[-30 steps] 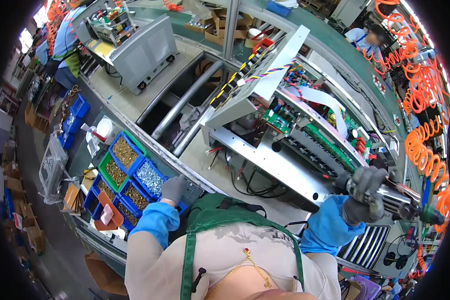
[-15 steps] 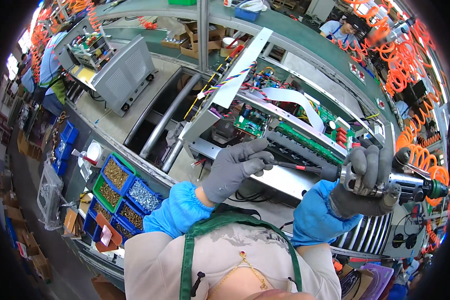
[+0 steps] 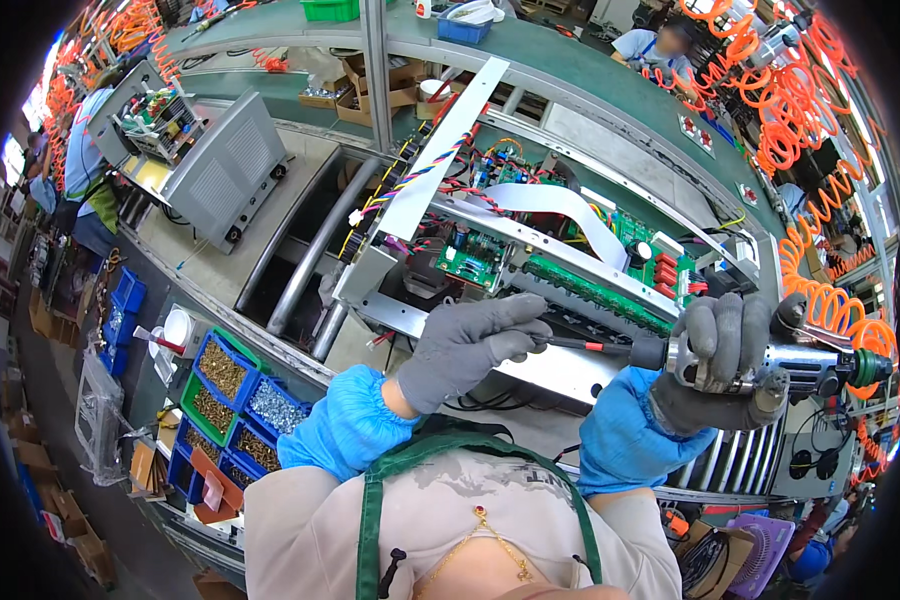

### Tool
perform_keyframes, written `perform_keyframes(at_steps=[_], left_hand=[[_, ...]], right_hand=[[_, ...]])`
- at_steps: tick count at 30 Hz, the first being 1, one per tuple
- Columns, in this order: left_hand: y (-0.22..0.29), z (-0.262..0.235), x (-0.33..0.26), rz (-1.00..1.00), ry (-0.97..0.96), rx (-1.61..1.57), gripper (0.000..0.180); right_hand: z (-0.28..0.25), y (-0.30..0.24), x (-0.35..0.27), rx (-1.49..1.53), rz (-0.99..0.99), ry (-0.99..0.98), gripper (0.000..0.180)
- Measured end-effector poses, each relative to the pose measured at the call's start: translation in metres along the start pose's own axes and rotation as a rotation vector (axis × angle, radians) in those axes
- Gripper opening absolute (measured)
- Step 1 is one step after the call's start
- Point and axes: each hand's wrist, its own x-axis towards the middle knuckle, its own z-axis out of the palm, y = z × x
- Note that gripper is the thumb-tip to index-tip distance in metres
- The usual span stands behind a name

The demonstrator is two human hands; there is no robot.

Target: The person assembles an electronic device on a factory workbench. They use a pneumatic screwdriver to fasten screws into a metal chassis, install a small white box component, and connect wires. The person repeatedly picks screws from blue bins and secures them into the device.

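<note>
In a dark grey glove, my right hand [image 3: 720,350] is wrapped round the body of a pneumatic screwdriver [image 3: 810,368], held level and pointing left. From its black nose a long dark bit [image 3: 610,348] with a red band reaches toward my left hand [image 3: 460,350], gloved alike. Thumb and forefinger of that hand are pinched together at the bit's tip; whatever is between them is too small to make out. Just beyond both hands lies an open metal chassis [image 3: 560,235] with a green circuit board [image 3: 473,262], a white ribbon cable [image 3: 560,203] and coloured wires.
Left of me stand blue and green bins [image 3: 275,408] of small screws and fittings. A grey-cased unit [image 3: 225,165] sits farther along the roller line [image 3: 305,265]. Orange coiled hoses [image 3: 820,290] hang at the right. Another person [image 3: 658,52] works across the far bench.
The view has shifted slightly, so the chassis and bench appear a little farther left and lower. Both hands keep the same grip, with the bit's tip still at my left fingertips.
</note>
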Motion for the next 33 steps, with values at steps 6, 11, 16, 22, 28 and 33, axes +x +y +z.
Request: perform_keyframes(at_steps=[6, 11, 16, 22, 28, 33], left_hand=[[0.024, 0.002, 0.021, 0.265, -0.126, 0.316, 0.044], [0.069, -0.002, 0.059, 0.799, -0.069, 1.170, 0.017], [0.069, 0.000, 0.103, 0.614, -0.070, 1.395, 0.018], [0.061, 0.033, 0.123, 0.474, -0.010, 1.705, 0.014], [0.067, 0.057, 0.148, 0.203, -0.192, 1.942, 0.023], [0.060, 0.050, 0.148, 0.285, -0.108, 1.746, 0.022]], right_hand=[[-0.002, -0.006, 0.009, 0.040, -0.145, 0.092, 0.058], [-0.013, -0.039, 0.020, 0.152, -0.146, 0.037, 0.044], [-0.018, -0.057, 0.027, 0.116, -0.363, -0.068, 0.051], [-0.028, -0.070, 0.025, 0.018, -0.423, -0.049, 0.035], [-0.026, -0.073, 0.023, -0.043, -0.430, -0.006, 0.041], [-0.010, -0.078, 0.020, -0.060, -0.349, 0.042, 0.016]])
